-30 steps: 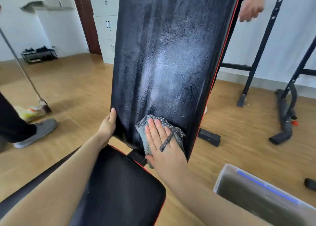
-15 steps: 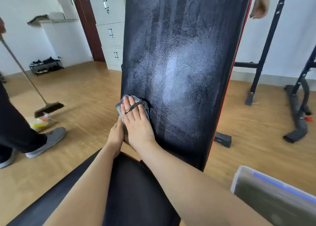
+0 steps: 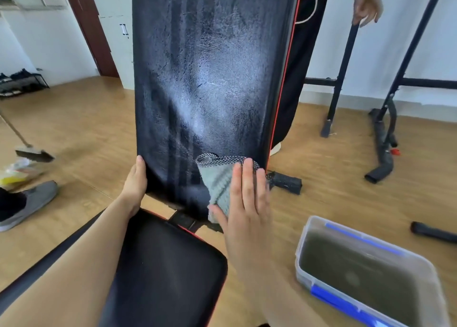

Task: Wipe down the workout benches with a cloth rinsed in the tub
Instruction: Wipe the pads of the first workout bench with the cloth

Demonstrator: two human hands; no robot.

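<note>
Cloth [image 3: 218, 181], grey with a darker speckled hem, lies flat against the lower right corner of the upright black backrest [image 3: 210, 79], just inside its red-piped edge. The right hand [image 3: 247, 203] presses it there with fingers straight and close together, palm flat, nothing curled around the fabric. The cloth's top edge shows above the fingertips and its lower corner shows beside the thumb. The backrest surface shines with wet streaks and a pale sheen down its middle.

The left hand [image 3: 134, 183] holds the backrest's left edge near the bottom, with the thumb lying along the front face and the other fingers out of sight behind the pad. Below both forearms sits the bench's seat pad [image 3: 168, 272], black with a red rim and set apart from the backrest by a gap.

On the wooden floor [image 3: 86, 119] to the right stands a clear plastic tub [image 3: 302, 250] with blue clips, filled with murky water, near the right forearm but not touching it. A black bench foot [image 3: 286, 182] lies just beyond the cloth.

Farther out, another person's hand [image 3: 367, 3] rests on top of a black upright bar [image 3: 346, 62] at the upper right. At the left are a broom head [image 3: 34, 153] and a grey shoe [image 3: 32, 200], with a shoe rack [image 3: 22, 83] by the far wall.
</note>
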